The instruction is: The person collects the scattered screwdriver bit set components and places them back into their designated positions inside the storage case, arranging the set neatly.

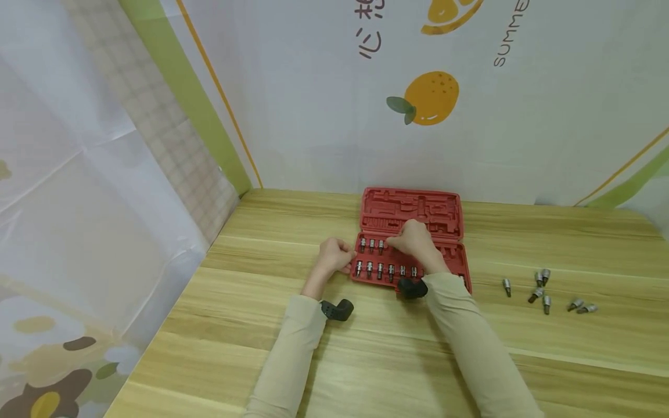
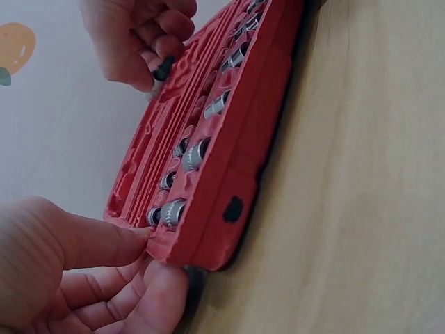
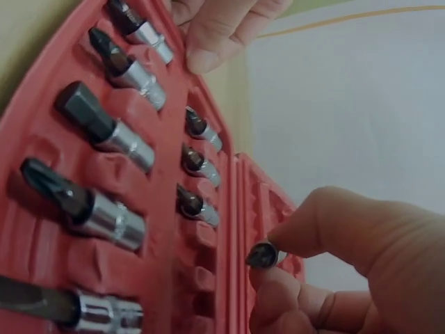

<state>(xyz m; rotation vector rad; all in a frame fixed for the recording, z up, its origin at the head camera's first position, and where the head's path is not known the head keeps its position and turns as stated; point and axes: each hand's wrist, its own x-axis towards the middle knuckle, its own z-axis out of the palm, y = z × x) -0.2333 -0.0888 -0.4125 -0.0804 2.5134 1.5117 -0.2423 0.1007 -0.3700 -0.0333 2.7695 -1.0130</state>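
The right grip (image 1: 415, 239) is clamped on a small silver-and-black metal bit socket (image 3: 263, 256), pinched between thumb and finger over the open red plastic case (image 1: 392, 256). The left grip (image 1: 334, 254) is clamped on that case's left edge. Just left of the right grip, 3 seated bit sockets (image 1: 371, 246) fill upper slots (the beige right sleeve (image 1: 470, 337) hides part of the lower row). Well to its right, 7 loose bit sockets (image 1: 546, 305) lie on the wood-grain worktop (image 1: 251, 325).

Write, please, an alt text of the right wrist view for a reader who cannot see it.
A right hand pinches a small bit socket over an open red case. Other bit sockets lie in its slots, five in one row and three in another, while the left hand holds the case's edge.
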